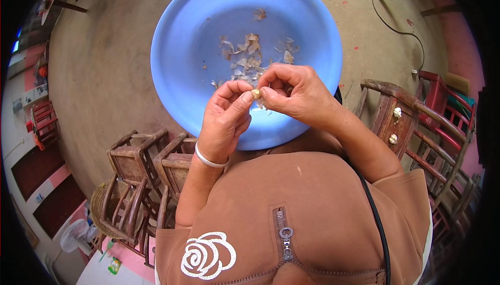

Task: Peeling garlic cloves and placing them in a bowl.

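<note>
Between the fingertips of my left hand (230,115) is a small pale garlic clove (256,94). The thumb and index finger of my right hand (295,91) meet its other side, pinching at it. Both hands are over the near part of a large blue plastic basin (172,89). Dry, papery garlic skins (250,45) lie scattered on the basin's bottom, some partly hidden behind my hands. A garlic bulb (397,112) and another garlic bulb (393,139) rest on a wooden chair seat at the right.
Wooden chairs (134,160) stand close at the left, with a woven basket (99,203) beside them. At the right is a worn wooden chair (414,101) near a red chair (431,93). A dark cable (398,32) runs over the concrete floor. A white fan (74,235) is at the lower left.
</note>
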`<state>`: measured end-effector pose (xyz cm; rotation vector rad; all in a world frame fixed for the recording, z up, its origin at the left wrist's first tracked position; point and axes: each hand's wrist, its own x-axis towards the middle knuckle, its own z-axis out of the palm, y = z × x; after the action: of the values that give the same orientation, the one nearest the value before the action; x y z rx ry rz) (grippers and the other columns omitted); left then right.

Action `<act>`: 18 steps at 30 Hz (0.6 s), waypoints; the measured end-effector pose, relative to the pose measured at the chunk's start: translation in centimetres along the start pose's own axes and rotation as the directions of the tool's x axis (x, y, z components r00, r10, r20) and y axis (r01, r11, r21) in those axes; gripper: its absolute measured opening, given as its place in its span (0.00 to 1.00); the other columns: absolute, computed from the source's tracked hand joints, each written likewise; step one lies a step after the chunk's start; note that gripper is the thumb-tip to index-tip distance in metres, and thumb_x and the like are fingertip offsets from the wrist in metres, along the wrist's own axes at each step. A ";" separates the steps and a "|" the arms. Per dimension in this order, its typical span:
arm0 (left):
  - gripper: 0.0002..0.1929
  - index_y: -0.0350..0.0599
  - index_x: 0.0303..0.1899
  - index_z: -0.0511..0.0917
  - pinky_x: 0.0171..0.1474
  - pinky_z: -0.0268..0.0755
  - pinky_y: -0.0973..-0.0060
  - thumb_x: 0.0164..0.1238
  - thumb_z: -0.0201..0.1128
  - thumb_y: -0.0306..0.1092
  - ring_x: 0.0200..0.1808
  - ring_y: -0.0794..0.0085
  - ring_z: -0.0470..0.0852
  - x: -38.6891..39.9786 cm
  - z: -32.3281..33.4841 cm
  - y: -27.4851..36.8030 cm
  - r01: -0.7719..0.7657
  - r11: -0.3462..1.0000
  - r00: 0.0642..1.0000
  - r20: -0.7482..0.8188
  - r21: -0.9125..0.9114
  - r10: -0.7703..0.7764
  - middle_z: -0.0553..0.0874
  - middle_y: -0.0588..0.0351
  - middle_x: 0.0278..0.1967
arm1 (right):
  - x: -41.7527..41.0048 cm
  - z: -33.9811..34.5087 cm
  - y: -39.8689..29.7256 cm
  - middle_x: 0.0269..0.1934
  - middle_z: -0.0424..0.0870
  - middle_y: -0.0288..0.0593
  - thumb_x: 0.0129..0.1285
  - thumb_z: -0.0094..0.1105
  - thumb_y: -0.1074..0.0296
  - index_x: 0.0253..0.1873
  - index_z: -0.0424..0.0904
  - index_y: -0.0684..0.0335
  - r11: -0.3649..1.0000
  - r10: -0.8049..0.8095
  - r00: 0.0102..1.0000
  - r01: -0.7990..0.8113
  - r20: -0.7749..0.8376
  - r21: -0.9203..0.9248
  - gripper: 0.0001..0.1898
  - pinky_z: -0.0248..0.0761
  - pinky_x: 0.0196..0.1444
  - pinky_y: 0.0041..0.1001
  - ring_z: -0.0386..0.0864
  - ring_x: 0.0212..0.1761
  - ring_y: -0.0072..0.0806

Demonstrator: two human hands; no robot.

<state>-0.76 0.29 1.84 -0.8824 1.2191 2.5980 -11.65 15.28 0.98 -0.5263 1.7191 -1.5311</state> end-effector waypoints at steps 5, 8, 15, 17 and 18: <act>0.05 0.44 0.45 0.74 0.17 0.49 0.89 0.73 0.59 0.29 0.17 0.90 0.56 0.0 -0.4 -0.4 0.010 0.999 1.000 0.016 -0.042 -0.010 0.70 0.71 0.23 | 0.2 0.5 0.4 0.17 0.72 0.31 0.56 0.64 0.71 0.33 0.79 0.66 0.999 0.029 0.999 -0.027 -0.030 0.043 0.05 0.63 0.25 0.20 0.66 0.21 0.12; 0.05 0.44 0.45 0.74 0.17 0.49 0.88 0.73 0.59 0.29 0.17 0.90 0.56 -0.1 -0.5 -0.4 0.023 0.998 0.999 0.033 -0.058 -0.021 0.69 0.71 0.23 | 0.2 0.8 0.3 0.17 0.72 0.30 0.57 0.63 0.71 0.33 0.79 0.66 0.997 0.046 0.998 -0.044 -0.031 0.056 0.05 0.65 0.26 0.20 0.68 0.21 0.12; 0.07 0.43 0.48 0.75 0.18 0.50 0.89 0.72 0.60 0.30 0.17 0.90 0.58 0.1 -0.7 -0.5 0.007 0.994 0.996 0.092 -0.107 0.003 0.72 0.69 0.25 | 0.3 1.0 0.3 0.18 0.72 0.29 0.60 0.61 0.71 0.35 0.78 0.66 0.971 0.067 0.997 -0.056 -0.038 0.234 0.05 0.67 0.27 0.18 0.69 0.22 0.12; 0.08 0.43 0.47 0.75 0.19 0.53 0.90 0.70 0.62 0.29 0.19 0.91 0.62 -0.1 0.1 -0.2 -0.081 0.995 0.997 0.020 0.051 0.080 0.76 0.67 0.29 | 0.3 0.9 0.3 0.19 0.71 0.28 0.61 0.61 0.70 0.35 0.78 0.66 0.994 0.025 0.997 -0.017 -0.078 0.105 0.06 0.66 0.26 0.17 0.68 0.22 0.11; 0.09 0.42 0.47 0.76 0.21 0.55 0.91 0.68 0.65 0.28 0.21 0.93 0.66 -0.3 0.5 -0.1 -0.155 0.965 0.985 -0.039 0.213 0.167 0.80 0.65 0.32 | 0.3 0.9 0.2 0.19 0.71 0.28 0.61 0.61 0.70 0.35 0.78 0.66 0.994 0.025 0.997 -0.017 -0.078 0.105 0.06 0.66 0.26 0.17 0.68 0.22 0.11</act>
<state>-0.71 0.76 2.13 -0.8525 1.6091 2.5152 -11.11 14.47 0.71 -0.3980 1.6870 -1.6364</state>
